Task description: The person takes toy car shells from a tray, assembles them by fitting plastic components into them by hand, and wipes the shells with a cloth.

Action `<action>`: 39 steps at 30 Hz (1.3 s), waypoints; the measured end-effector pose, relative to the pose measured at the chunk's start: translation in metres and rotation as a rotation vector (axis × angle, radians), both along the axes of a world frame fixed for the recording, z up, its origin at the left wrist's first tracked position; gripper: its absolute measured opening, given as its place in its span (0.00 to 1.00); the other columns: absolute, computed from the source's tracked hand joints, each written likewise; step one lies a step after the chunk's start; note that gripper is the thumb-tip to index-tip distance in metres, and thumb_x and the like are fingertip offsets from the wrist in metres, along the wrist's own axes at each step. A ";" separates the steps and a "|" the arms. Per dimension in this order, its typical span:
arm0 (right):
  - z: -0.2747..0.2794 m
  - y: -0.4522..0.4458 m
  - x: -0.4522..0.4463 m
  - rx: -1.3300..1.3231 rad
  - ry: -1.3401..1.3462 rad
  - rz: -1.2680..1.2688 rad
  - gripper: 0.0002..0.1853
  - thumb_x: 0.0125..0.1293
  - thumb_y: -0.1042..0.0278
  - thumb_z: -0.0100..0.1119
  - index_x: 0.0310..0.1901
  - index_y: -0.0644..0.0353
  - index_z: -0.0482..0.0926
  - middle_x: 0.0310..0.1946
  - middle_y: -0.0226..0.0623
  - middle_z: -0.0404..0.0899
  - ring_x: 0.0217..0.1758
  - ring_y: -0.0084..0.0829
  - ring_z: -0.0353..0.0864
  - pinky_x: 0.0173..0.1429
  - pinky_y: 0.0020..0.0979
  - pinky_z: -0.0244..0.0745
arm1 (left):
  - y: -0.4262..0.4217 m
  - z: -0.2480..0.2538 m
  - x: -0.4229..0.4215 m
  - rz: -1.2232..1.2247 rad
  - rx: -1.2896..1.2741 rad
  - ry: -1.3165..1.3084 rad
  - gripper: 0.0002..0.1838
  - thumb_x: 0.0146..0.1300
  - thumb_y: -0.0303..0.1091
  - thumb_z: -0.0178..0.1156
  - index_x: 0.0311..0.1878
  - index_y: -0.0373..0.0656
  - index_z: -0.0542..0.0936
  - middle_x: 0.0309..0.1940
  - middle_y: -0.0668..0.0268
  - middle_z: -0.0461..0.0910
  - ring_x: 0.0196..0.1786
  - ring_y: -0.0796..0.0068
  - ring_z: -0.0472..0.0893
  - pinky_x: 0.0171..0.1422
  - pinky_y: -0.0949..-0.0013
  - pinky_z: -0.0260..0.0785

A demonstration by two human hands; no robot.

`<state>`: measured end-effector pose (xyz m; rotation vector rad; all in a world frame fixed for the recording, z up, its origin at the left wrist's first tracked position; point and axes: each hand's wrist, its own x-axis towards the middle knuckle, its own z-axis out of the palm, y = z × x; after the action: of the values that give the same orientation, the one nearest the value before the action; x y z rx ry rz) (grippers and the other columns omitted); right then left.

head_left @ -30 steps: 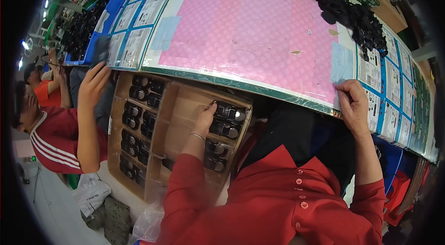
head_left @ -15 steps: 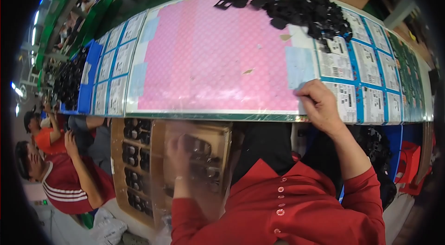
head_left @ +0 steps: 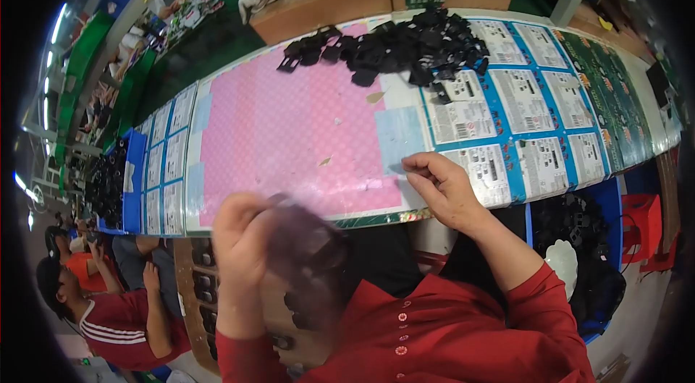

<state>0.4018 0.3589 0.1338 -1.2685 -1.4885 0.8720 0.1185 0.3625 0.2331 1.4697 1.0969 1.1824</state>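
Observation:
My left hand [head_left: 242, 238], blurred by motion, is closed on a dark plastic part [head_left: 308, 242]. It holds this above the table's front edge, and the part's outline is too smeared to read. My right hand [head_left: 447, 193] rests at the front of the table near a light blue patch [head_left: 399, 138]. Its thumb and forefinger are pinched together; anything between them is too small to make out. A pile of black plastic parts [head_left: 416, 46] lies at the back of the pink table covering [head_left: 275, 122].
An open cardboard box [head_left: 192, 310] with rows of black parts stands below on the left. Blue bins flank the table, a left one [head_left: 134, 184] and a right one [head_left: 614, 238], both holding black parts. Cardboard boxes [head_left: 318, 3] stand behind. A co-worker [head_left: 134, 329] sits at left.
My left hand has risen from the cardboard box to the table's edge with a dark plastic part in it. The view has turned; my right hand keeps its place by the blue patch.

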 end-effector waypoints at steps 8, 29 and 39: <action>0.006 -0.022 0.045 -0.255 0.694 0.273 0.42 0.61 0.77 0.60 0.72 0.58 0.47 0.50 0.38 0.70 0.44 0.21 0.75 0.47 0.22 0.71 | 0.098 -0.024 0.150 -0.482 -0.321 -0.034 0.07 0.63 0.25 0.58 0.43 0.36 0.75 0.27 0.71 0.78 0.31 0.86 0.76 0.35 0.80 0.67; -0.006 -0.020 0.079 -0.001 -0.095 -0.242 0.09 0.63 0.74 0.55 0.43 0.66 0.78 0.35 0.47 0.79 0.40 0.43 0.80 0.45 0.34 0.73 | 0.110 -0.056 0.127 -0.129 0.545 0.550 0.11 0.61 0.31 0.58 0.44 0.35 0.77 0.38 0.56 0.77 0.42 0.57 0.76 0.50 0.63 0.69; -0.027 -0.021 0.088 -0.029 0.125 -0.294 0.11 0.69 0.73 0.53 0.50 0.65 0.76 0.31 0.25 0.74 0.26 0.12 0.63 0.30 0.14 0.58 | -0.094 -0.167 -0.156 0.714 -0.230 0.397 0.05 0.60 0.23 0.58 0.40 0.36 0.77 0.28 0.70 0.75 0.33 0.85 0.72 0.38 0.79 0.66</action>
<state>0.4897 0.3381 0.1065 -1.3859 -1.1598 0.7639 -0.0379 0.2684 0.0662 1.1828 2.0745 1.1881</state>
